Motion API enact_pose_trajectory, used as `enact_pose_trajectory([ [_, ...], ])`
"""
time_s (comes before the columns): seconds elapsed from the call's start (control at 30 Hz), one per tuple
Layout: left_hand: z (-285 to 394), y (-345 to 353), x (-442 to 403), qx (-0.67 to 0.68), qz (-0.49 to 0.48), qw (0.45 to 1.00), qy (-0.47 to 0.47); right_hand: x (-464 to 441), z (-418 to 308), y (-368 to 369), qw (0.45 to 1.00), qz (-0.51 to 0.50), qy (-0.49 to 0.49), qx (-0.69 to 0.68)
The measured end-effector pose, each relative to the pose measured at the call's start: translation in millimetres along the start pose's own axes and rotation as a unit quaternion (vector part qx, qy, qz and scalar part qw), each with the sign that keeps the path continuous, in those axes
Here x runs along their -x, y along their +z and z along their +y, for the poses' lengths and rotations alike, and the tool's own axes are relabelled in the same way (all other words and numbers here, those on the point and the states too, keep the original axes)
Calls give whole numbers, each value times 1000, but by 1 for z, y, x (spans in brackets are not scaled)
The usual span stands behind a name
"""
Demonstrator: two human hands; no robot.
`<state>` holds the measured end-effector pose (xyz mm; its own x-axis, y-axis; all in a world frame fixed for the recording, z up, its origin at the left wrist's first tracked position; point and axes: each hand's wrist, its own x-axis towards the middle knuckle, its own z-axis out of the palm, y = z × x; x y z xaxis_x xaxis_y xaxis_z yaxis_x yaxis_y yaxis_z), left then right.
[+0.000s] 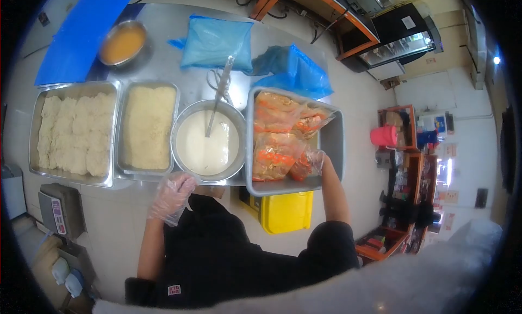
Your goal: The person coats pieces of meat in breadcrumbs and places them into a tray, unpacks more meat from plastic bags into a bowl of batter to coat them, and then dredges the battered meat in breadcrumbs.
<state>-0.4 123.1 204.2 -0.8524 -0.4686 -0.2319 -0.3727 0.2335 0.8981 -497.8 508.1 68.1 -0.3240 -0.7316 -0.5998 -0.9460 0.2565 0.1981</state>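
My right hand (316, 158), in a clear plastic glove, reaches into the grey tub (337, 151). Its fingers close on the edge of a clear plastic bag of orange-red marinated meat (280, 153); the fingertips are partly hidden. More bagged meat (277, 108) fills the tub's left and far parts. My left hand (173, 197), gloved too, is held with curled fingers just in front of the round metal bowl (239, 170); nothing shows in it. Creamy white batter (204, 151) fills that bowl, where a metal ladle (220, 88) leans with its handle up.
Left of the bowl are a tray of pale crumb coating (149, 128) and a wider tray of coated pieces (76, 134). Behind lie a bowl of orange liquid (124, 43) and blue bags (216, 43). A yellow bin (286, 211) stands below; a scale (58, 213) stands left.
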Motion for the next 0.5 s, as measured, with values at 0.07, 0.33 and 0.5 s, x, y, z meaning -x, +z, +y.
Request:
enact_pose_trajectory([
  [0.07,6,-2,-3,20,-2,1000,-18,-4,4,20,998,32,-18,51],
  [0.33,-6,-5,-3,49,20,998,-38,11,-1,35,973,188,-65,118],
  [0.5,-8,-9,-2,93,13,992,-80,23,-19,-25,978,197,-51,-52],
])
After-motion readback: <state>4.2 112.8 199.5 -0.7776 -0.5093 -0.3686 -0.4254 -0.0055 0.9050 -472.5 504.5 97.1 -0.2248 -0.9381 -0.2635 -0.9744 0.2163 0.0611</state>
